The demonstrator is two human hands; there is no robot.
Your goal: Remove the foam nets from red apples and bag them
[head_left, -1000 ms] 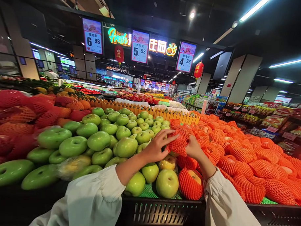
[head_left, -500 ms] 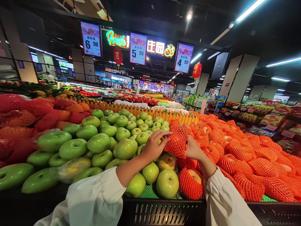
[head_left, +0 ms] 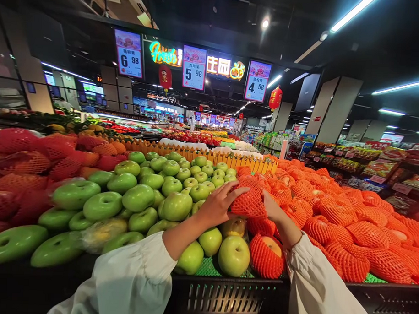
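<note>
"What's at the near edge?"
"A slotted black crate wall (head_left: 225, 298). Just behind it, bare green liner (head_left: 207, 267) shows left of the front apple (head_left: 234, 256)."
"And right of that?"
"A front netted fruit (head_left: 267, 256), near the wall, beside the right wrist."
"The hands?"
"Both grip the held fruit (head_left: 248, 202), red-netted, above where the green apples (head_left: 175, 205) meet the netted pile (head_left: 334, 211). The left hand (head_left: 216, 205) curls partway around its left side, fingers spread; the right hand (head_left: 271, 207) cups its right, fingertips mostly hidden. I can't tell whether its underside touches anything."
"Room?"
"Fruit crowds both sides; the air above is open. Beyond, a yellow fence (head_left: 255, 165) edges the display, under hanging signs (head_left: 194, 67)."
</note>
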